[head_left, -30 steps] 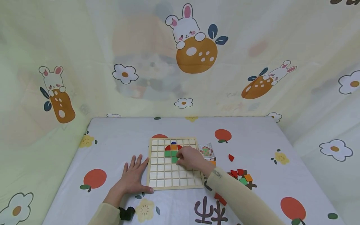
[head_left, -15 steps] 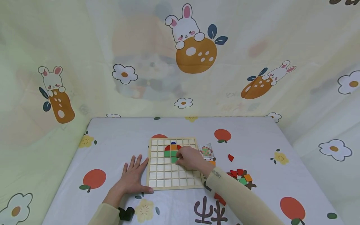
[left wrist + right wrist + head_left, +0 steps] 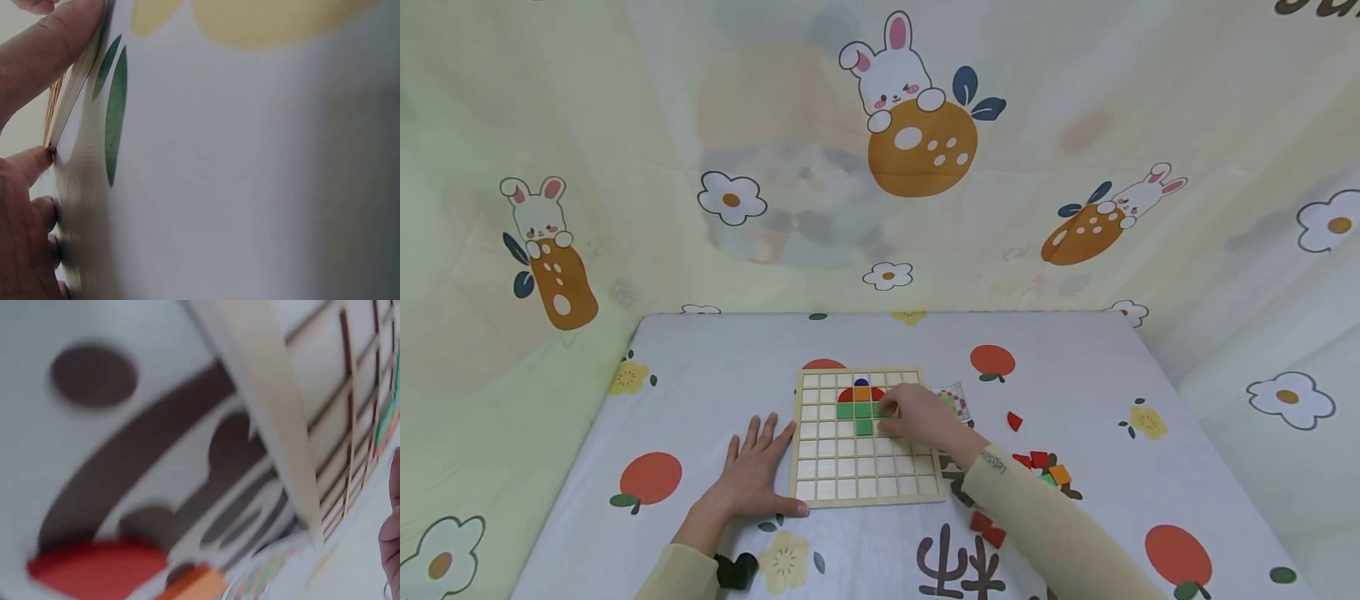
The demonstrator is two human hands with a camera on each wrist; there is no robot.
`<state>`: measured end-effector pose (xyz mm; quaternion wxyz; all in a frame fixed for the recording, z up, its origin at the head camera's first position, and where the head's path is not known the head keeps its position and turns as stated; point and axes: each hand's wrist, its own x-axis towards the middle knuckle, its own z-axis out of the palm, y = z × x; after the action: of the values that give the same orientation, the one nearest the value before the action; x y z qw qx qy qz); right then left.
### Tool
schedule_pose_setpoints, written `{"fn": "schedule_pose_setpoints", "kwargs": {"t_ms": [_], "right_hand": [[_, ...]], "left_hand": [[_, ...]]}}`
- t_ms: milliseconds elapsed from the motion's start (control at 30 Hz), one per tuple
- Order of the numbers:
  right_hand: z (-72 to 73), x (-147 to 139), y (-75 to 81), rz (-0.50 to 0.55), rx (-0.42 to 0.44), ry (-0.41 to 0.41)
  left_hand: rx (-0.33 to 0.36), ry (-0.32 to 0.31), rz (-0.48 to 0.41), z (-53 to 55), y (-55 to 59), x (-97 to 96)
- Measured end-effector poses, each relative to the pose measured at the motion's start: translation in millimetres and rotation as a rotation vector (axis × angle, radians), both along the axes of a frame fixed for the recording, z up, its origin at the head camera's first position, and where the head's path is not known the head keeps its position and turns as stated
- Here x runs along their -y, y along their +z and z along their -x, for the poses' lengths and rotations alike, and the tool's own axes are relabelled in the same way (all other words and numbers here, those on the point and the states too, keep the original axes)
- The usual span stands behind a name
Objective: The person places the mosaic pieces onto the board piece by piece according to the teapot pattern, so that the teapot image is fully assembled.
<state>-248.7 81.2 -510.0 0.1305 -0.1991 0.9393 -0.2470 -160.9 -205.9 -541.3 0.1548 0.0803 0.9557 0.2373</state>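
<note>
A wooden grid board (image 3: pixel 827 487) lies on the table with coloured tiles in some cells. A blue rounded piece (image 3: pixel 861 382) tops an orange square (image 3: pixel 862 393) with red pieces at its sides. Below are green square tiles (image 3: pixel 846 411), one of them under the right fingertips. My right hand (image 3: pixel 925 421) is over the board's right half, index finger and thumb bent toward that green tile; whether they pinch anything is hidden. My left hand (image 3: pixel 756 471) lies spread at the board's left side, thumb at its near-left corner. In the left wrist view its fingers touch the board's edge (image 3: pixel 75 94).
Right of the board lie a printed pattern card (image 3: pixel 953 400), a lone red piece (image 3: pixel 1014 421), a small pile with an orange tile (image 3: pixel 1060 474), and red tiles (image 3: pixel 994 536) nearer the front. The right sleeve (image 3: pixel 1045 508) partly covers this area. The tablecloth is printed with fruit and flowers.
My right hand has shifted slightly right and back, uncovering more of the green tiles and the red piece beside the orange square. My left hand has stayed in place.
</note>
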Motion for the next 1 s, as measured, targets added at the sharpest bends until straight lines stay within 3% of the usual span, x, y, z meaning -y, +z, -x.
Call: {"fn": "schedule_pose_setpoints", "kwargs": {"t_ms": [200,400,800,1000], "right_hand": [[0.0,-29.2,12.9,0.058,0.024,-0.072],[-10.1,-74.1,18.7,0.119,-0.014,-0.110],[-32.5,-173.5,8.1,0.085,-0.021,-0.285],[-46.7,-206.5,2.9,0.095,0.016,-0.336]], "left_hand": [[0.004,-0.002,0.002,0.7,1.0,0.9],[0.003,-0.002,0.011,0.4,0.5,0.5],[0.021,0.002,0.011,0.4,2.3,-1.7],[0.012,-0.001,0.004,-0.6,2.5,-1.7]]}}
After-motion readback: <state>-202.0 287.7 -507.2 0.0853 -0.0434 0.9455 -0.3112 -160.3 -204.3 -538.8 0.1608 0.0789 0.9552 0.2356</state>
